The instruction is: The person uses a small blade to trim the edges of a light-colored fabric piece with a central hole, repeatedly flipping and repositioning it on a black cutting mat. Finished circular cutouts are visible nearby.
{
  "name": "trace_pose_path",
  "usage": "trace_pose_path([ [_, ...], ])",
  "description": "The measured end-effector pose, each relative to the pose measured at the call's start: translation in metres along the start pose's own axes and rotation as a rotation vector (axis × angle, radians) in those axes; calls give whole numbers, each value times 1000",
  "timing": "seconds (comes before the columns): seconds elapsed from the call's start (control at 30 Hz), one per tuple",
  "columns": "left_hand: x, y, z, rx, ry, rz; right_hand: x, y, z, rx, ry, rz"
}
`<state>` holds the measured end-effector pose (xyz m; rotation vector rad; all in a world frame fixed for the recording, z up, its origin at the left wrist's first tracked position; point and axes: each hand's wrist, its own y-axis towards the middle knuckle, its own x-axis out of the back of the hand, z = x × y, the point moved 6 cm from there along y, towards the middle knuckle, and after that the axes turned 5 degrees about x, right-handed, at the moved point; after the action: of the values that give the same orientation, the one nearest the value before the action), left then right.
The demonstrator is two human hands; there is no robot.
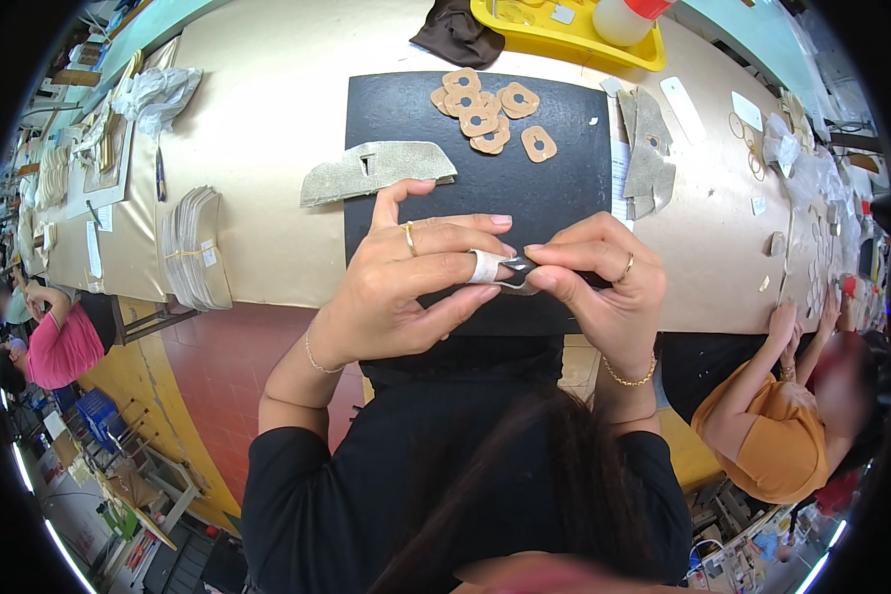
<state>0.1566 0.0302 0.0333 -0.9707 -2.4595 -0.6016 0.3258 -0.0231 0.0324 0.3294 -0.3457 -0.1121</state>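
My left hand (406, 267) and my right hand (609, 282) meet over the front part of a black board (406, 109). Between their fingertips is a small dark, shiny piece with a pale edge (517, 269); its kind is hard to make out. My right thumb and forefinger pinch it. The left thumb and a finger wrapped in a white band (484, 266) close on its other side, while another left finger is raised near a stack of grey-green leather pieces (396, 166) with a slot cut in it. Several tan rounded pieces with keyhole-shaped holes (478, 121) lie toward the board's far edge.
A yellow tray (564, 35) holding a white bottle with a red band (624, 18) stands at the back, beside a dark brown cloth (458, 35). Bundled pale strips (193, 247) lie left, grey-green leather scraps (648, 148) right. A person in an orange top (777, 436) sits at right.
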Motion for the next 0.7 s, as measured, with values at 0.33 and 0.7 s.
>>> trace_pose_path([
  [0.33, -3, 0, 7, 109, -75, -17, 6, -8, -8, -16, 60, -128],
  [0.7, -5, -7, 17, 356, -487, -39, 5, 0, 12, 195, -174, 5],
])
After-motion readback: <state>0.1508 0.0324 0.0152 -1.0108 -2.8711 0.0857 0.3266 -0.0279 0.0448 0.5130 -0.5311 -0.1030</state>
